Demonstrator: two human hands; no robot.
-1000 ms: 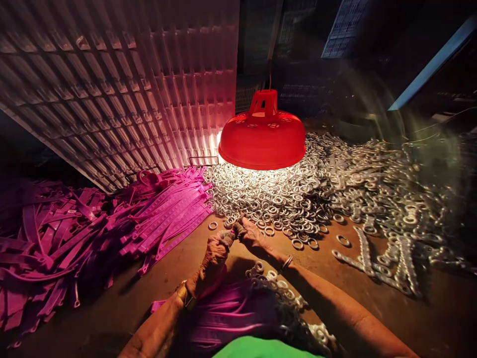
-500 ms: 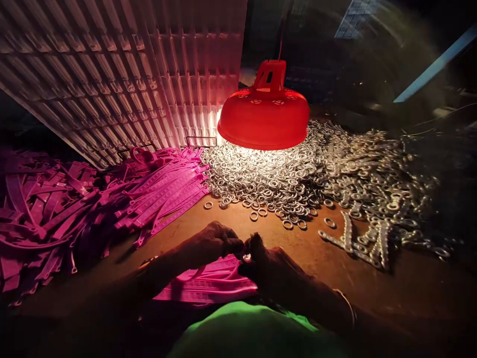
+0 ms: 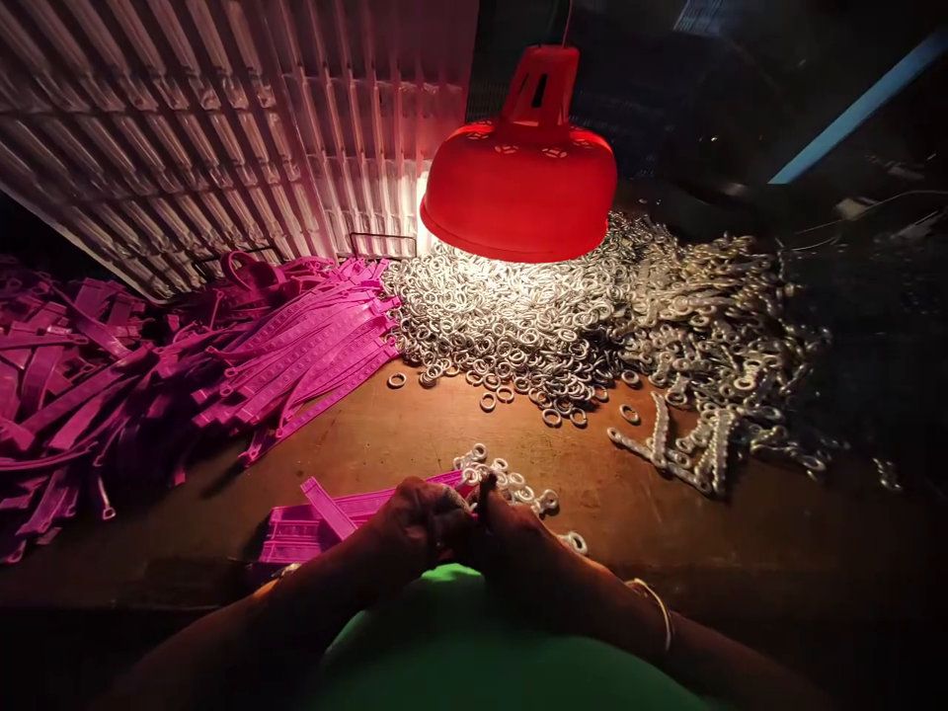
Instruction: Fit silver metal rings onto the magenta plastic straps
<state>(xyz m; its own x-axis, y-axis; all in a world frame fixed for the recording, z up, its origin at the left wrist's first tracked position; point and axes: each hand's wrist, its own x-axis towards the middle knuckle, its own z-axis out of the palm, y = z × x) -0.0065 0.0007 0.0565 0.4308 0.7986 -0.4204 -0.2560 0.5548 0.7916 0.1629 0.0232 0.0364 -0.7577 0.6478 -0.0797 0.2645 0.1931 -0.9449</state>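
Note:
My left hand (image 3: pixel 419 518) and my right hand (image 3: pixel 511 528) meet low in the middle, fingers pinched together around a small ring-like piece too dim to make out fully. Beneath and left of my left hand lie several magenta strips (image 3: pixel 300 533), one crossing over the others. Just beyond my fingertips several metal links with ring ends (image 3: pixel 514 482) lie on the wooden table (image 3: pixel 355 434). Both palms are in shadow.
A red lamp (image 3: pixel 518 188) hangs over a heap of metal rings (image 3: pixel 504 316). Metal chain-like pieces (image 3: pixel 711 365) are piled to the right. More magenta strips (image 3: pixel 296 355) spread at left, before a ribbed translucent panel (image 3: pixel 185 128).
The camera view has shifted. My hands are nearer my body, and the metal links and more of the magenta bundle now show around them. Both hands stay pinched together.

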